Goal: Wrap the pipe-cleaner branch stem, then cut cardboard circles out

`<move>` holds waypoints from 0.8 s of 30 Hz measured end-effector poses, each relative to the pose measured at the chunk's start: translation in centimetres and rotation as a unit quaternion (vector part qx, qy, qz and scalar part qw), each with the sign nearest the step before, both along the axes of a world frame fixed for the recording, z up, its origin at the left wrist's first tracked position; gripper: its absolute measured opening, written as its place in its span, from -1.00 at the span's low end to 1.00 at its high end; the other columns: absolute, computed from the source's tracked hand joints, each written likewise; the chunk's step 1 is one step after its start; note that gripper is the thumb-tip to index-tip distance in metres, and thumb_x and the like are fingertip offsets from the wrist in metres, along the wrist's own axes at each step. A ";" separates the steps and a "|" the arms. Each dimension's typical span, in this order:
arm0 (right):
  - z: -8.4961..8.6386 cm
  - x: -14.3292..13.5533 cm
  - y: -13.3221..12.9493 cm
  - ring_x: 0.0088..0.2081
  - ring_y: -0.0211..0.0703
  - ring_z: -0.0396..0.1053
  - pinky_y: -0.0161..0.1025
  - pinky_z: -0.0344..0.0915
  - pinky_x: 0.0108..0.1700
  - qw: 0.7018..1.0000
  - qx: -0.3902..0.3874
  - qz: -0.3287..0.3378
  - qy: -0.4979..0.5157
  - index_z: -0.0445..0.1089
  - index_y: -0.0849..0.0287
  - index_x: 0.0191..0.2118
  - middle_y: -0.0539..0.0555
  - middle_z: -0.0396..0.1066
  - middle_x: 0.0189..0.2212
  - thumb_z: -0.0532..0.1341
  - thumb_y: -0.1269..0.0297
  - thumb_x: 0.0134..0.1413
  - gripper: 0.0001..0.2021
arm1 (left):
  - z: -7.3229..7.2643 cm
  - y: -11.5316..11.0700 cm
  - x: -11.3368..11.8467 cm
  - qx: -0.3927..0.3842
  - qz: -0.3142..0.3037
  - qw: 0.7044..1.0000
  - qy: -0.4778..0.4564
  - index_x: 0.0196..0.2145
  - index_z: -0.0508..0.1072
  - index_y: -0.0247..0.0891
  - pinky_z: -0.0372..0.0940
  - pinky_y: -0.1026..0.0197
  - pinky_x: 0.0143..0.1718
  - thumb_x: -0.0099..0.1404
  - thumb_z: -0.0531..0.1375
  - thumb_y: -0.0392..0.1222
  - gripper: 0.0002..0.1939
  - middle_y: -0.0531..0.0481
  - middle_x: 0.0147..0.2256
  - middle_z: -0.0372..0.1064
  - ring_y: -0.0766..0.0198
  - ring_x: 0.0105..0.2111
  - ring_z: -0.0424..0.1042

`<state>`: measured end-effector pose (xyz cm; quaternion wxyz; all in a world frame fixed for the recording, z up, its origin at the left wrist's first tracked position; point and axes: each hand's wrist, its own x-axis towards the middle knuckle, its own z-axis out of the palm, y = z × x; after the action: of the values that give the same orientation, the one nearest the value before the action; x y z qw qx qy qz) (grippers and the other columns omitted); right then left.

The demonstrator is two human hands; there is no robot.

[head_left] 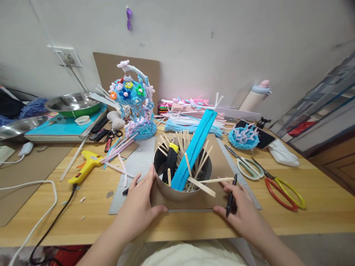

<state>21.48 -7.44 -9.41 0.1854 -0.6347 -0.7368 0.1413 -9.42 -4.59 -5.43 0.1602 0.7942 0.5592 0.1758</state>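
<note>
Left hand [140, 197]: open, thumb and fingers spread, the fingers at the left side of a tin [177, 195] and the thumb near the front edge of a brown card [223, 162]. A dark tip [125, 191] shows beside its fingers; what it belongs to is hidden. Right hand [244, 205]: curled loosely about a black pen [232, 197], which slants between thumb and fingers; the thumb tip lies near the front right of the card.

The tin stands upright on the card, between the hands, and the card overlies a grey mat [144, 159] on the wooden table [91, 221]. The tin contains many thin sticks [184, 139], a black-and-yellow handle [171, 162] and a long blue strip [194, 149] leaning up to the right. Several sticks project over its front right rim toward the right hand.

Left of the mat lies a yellow glue gun [89, 165]. To the right lie pale-handled scissors [249, 168] and, nearer the person, red-and-yellow scissors [283, 190]. Behind the tin stands a blue flowered model [131, 94], with bundled fuzzy stems [194, 125] to its right. A blue fringed disc [244, 137] rests beyond the pale-handled scissors, just beside a phone [264, 136].
</note>
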 end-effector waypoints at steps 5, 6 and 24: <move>-0.1 0.3 0.2 0.16 0.19 0.10 0.29 -0.12 0.15 1.000 0.017 0.010 0.007 0.10 0.09 -0.01 0.23 0.24 0.08 0.18 0.11 -0.01 -0.55 | -0.7 0.2 -0.1 -0.007 0.001 1.000 -0.013 0.27 -0.23 -0.12 -0.26 -0.08 0.24 -0.02 0.31 -0.06 0.04 -0.13 0.27 -0.09 0.10 0.25 -0.10; -0.1 0.4 0.3 0.16 0.18 0.11 0.30 -0.18 0.17 1.000 0.022 0.018 0.012 0.10 0.08 -0.01 0.22 0.25 0.07 0.17 0.13 0.01 -0.58 | -0.9 0.1 -0.2 -0.009 0.009 1.000 -0.017 0.27 -0.27 -0.13 -0.23 -0.10 0.24 -0.01 0.31 -0.04 0.06 -0.14 0.27 -0.12 0.07 0.25 -0.13; 1.7 -2.5 1.6 0.23 -0.10 0.00 0.03 0.02 0.18 0.931 -0.004 0.084 0.355 0.05 -0.01 -0.14 0.17 0.06 0.21 0.07 0.25 0.18 -0.83 | 0.3 0.6 0.8 0.028 0.081 0.985 -0.150 0.26 -0.13 -0.18 -0.02 -0.11 0.16 0.06 0.24 0.08 -0.07 -0.21 0.21 0.01 0.00 0.21 -0.03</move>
<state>18.94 -5.88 -7.67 0.4196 -0.4799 -0.6730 0.3753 -8.63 -4.04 -5.10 0.2055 0.7153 0.5860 0.3206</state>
